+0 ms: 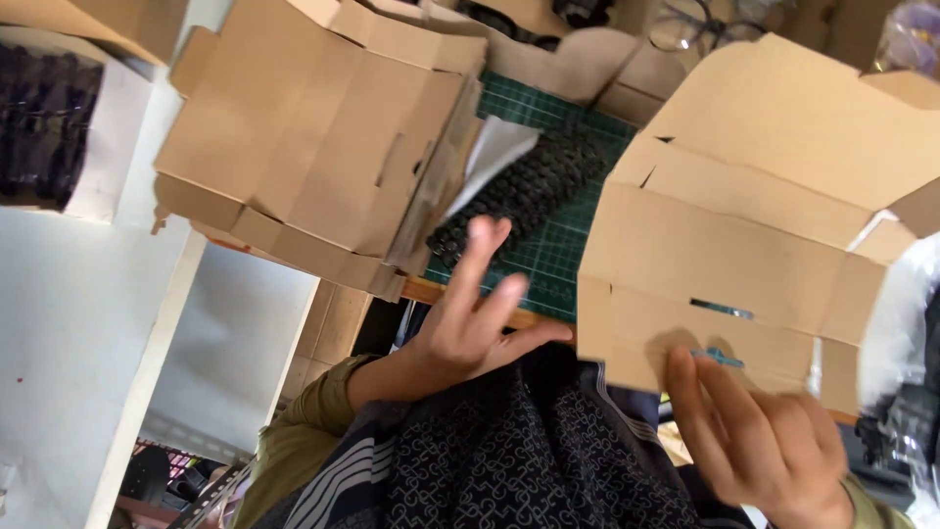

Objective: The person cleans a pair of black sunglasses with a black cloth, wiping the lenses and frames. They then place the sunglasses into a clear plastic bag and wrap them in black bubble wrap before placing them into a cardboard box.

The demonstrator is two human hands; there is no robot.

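Fingers of the right hand (759, 441) pinch the near edge of a flat brown cardboard box (744, 225) over the surface's near edge, while the left hand (470, 323) spreads open, empty.

A wooden-edged table (431, 290) carries a green cutting mat (558, 250); black knobbly strip (529, 186) and flat cardboard boxes (323, 137) lie on the mat.
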